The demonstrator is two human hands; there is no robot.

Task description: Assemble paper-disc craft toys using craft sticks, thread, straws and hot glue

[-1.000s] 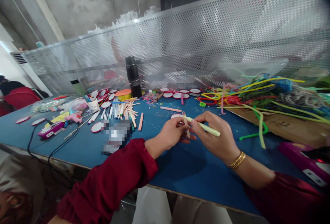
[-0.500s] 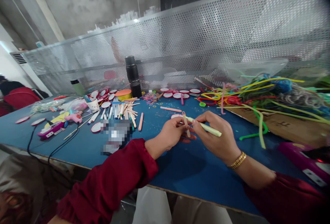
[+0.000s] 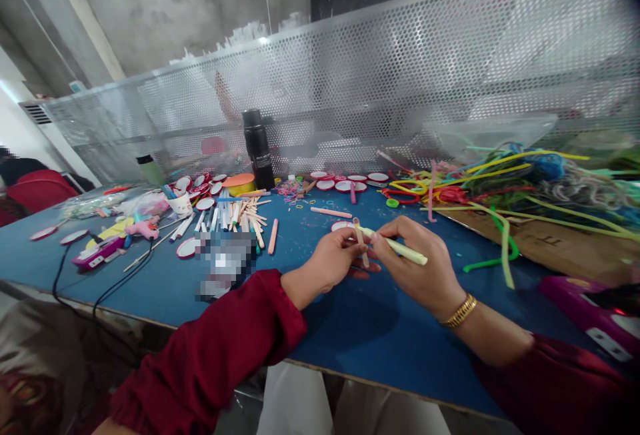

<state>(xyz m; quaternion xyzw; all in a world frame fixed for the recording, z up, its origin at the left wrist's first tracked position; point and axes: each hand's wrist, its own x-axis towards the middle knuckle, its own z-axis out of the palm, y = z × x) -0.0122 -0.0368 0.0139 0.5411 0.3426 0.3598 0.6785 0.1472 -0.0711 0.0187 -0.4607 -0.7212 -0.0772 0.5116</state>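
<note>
Between the thumb and fingers of my left hand (image 3: pixel 336 256) is a small wooden craft stick (image 3: pixel 361 243), held roughly upright and slightly tilted. My right hand (image 3: pixel 417 255), with a gold bracelet at the wrist, grips a pale yellow marker (image 3: pixel 407 251) like a pen. The marker's tip end is close against the upper part of the stick; whether it touches I cannot tell. Both hands are just above the blue table (image 3: pixel 340 328). A white disc with a red rim (image 3: pixel 343 225) lies just behind my left hand, partly hidden by it.
Left of my hands lie several markers (image 3: pixel 215 217), loose craft sticks (image 3: pixel 255 221) and a pixelated object (image 3: pixel 227 265). A black bottle (image 3: pixel 258 149) stands at the back by the perforated metal panel (image 3: pixel 350 88). Tangled pipe cleaners (image 3: pixel 530 181) and a purple device (image 3: pixel 590 311) are at right.
The rear end of the marker in my right hand has shifted very slightly left. My left hand and the craft stick look almost the same.
</note>
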